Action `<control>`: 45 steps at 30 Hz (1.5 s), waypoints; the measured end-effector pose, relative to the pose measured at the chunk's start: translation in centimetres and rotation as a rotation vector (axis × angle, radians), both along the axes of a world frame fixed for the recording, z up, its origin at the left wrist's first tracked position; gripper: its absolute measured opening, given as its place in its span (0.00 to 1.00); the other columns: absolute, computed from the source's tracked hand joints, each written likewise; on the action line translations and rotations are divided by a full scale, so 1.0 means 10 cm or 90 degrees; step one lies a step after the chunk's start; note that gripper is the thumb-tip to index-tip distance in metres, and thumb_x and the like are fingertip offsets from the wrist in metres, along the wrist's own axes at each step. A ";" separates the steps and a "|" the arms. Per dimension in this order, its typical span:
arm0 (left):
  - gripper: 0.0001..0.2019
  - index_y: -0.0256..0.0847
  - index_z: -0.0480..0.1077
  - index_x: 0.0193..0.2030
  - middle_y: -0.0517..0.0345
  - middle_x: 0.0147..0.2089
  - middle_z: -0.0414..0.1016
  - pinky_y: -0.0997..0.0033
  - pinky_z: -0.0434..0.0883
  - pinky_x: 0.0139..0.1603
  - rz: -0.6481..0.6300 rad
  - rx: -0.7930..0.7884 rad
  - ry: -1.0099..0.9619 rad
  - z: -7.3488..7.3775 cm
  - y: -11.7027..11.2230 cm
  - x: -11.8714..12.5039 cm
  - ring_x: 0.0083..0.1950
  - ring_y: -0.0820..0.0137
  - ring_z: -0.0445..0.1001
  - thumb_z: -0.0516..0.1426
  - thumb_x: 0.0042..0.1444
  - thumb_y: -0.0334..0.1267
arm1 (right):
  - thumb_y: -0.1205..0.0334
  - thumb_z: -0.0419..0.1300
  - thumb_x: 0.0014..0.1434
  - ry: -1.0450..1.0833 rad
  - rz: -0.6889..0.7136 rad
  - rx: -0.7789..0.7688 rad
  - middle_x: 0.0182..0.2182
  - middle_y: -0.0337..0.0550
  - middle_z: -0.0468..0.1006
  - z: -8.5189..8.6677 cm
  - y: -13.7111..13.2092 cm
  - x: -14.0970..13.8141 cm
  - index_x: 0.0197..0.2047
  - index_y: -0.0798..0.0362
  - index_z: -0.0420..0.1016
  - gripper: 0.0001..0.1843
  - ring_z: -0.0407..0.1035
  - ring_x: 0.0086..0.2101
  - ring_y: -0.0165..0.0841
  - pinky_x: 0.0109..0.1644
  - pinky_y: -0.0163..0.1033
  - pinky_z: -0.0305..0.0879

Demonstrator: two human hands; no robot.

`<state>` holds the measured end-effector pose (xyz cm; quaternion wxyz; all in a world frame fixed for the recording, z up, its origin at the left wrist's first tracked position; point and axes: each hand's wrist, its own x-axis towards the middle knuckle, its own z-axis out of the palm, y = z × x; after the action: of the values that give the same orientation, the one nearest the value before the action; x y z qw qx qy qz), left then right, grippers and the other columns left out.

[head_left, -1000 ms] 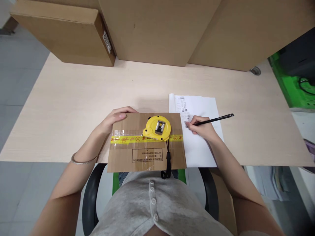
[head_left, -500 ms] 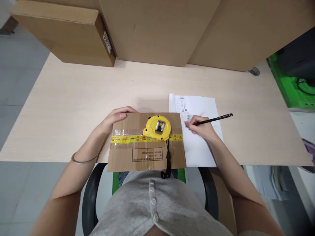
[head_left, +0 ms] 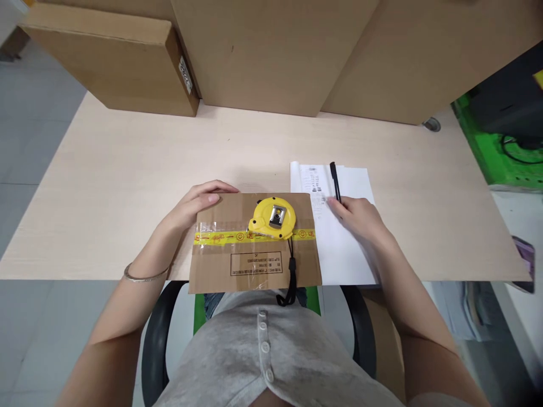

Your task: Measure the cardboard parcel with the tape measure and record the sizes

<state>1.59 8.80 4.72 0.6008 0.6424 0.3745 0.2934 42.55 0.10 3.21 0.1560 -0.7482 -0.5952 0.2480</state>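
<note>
My left hand (head_left: 197,202) grips the far left corner of a brown cardboard box (head_left: 212,265), thumb on top and fingers along the far edge. Yellow printed tape runs across the box, and its near side juts past the table edge. On top lies a yellow tape measure (head_left: 263,223), its black wrist strap (head_left: 291,277) hanging toward me. To the right, my right hand (head_left: 358,216) is closed around a black pen (head_left: 335,181), which points away from me. That hand rests over white paper sheets (head_left: 339,257) with writing near their left side; its lower fingers are hidden.
Large cardboard boxes (head_left: 271,56) line the back of the pale table (head_left: 127,164), with a smaller box (head_left: 102,56) at far left. A green crate (head_left: 479,147) and a phone (head_left: 524,263) are at the right. Chair armrests (head_left: 155,339) flank me.
The pen has swung from pointing right to pointing away from me. My right hand has shifted slightly right and turned over it. My left hand, the box and tape measure barely moved.
</note>
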 end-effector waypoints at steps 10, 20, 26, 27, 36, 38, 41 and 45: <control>0.17 0.51 0.82 0.48 0.52 0.64 0.78 0.50 0.62 0.75 0.182 0.171 -0.089 0.13 -0.22 -0.19 0.72 0.54 0.68 0.56 0.67 0.55 | 0.39 0.57 0.68 -0.228 0.025 0.267 0.42 0.58 0.80 0.39 0.04 -0.42 0.41 0.52 0.81 0.24 0.75 0.46 0.52 0.46 0.54 0.70; 0.23 0.52 0.81 0.53 0.53 0.69 0.73 0.44 0.53 0.80 0.138 0.023 -0.161 -0.18 -0.61 -0.13 0.77 0.53 0.61 0.51 0.68 0.60 | 0.36 0.61 0.66 0.080 0.383 0.258 0.68 0.54 0.71 0.75 -0.15 -1.30 0.61 0.45 0.69 0.29 0.59 0.72 0.56 0.74 0.71 0.55; 0.25 0.50 0.81 0.50 0.53 0.62 0.78 0.46 0.54 0.80 0.105 -0.018 -0.230 -0.14 -0.61 -0.10 0.76 0.51 0.61 0.53 0.64 0.64 | 0.50 0.68 0.65 0.311 0.370 0.200 0.54 0.46 0.81 0.94 -0.17 -1.66 0.59 0.41 0.65 0.24 0.81 0.49 0.43 0.50 0.48 0.81; 0.26 0.48 0.81 0.50 0.52 0.61 0.78 0.46 0.56 0.79 0.113 -0.041 -0.239 -0.13 -0.63 -0.09 0.75 0.50 0.63 0.53 0.64 0.64 | 0.49 0.69 0.64 0.330 0.401 0.195 0.55 0.46 0.80 0.97 -0.13 -1.77 0.60 0.41 0.66 0.26 0.80 0.50 0.43 0.52 0.47 0.81; 0.23 0.51 0.76 0.60 0.52 0.61 0.72 0.48 0.58 0.75 0.030 0.032 -0.200 -0.23 -0.58 -0.21 0.69 0.50 0.65 0.58 0.65 0.59 | 0.64 0.66 0.66 0.266 0.554 0.197 0.56 0.40 0.83 0.99 0.05 -2.09 0.59 0.43 0.71 0.20 0.80 0.50 0.37 0.55 0.43 0.77; 0.23 0.56 0.74 0.63 0.53 0.63 0.69 0.48 0.54 0.76 -0.026 0.084 -0.169 -0.26 -0.54 -0.27 0.71 0.50 0.61 0.60 0.63 0.57 | 0.62 0.68 0.65 0.241 0.526 0.189 0.52 0.39 0.85 1.01 0.02 -1.90 0.58 0.43 0.73 0.20 0.81 0.47 0.37 0.51 0.42 0.78; 0.23 0.58 0.72 0.64 0.53 0.64 0.67 0.49 0.54 0.75 -0.047 0.100 -0.148 -0.25 -0.52 -0.31 0.72 0.50 0.59 0.61 0.63 0.54 | 0.60 0.70 0.62 0.207 0.487 0.179 0.50 0.40 0.86 1.04 -0.06 -1.48 0.57 0.43 0.75 0.20 0.82 0.47 0.39 0.51 0.44 0.79; 0.22 0.56 0.71 0.64 0.51 0.62 0.66 0.52 0.62 0.69 -0.051 0.100 -0.142 -0.20 -0.52 -0.33 0.68 0.52 0.63 0.62 0.64 0.51 | 0.56 0.73 0.60 0.165 0.389 0.158 0.52 0.39 0.86 1.03 -0.25 -0.77 0.58 0.40 0.79 0.23 0.83 0.46 0.41 0.54 0.48 0.80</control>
<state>-1.71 3.57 2.70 0.5977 0.6653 0.2552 0.3675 34.81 -2.39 13.50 0.2385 -0.4732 -0.7924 0.3023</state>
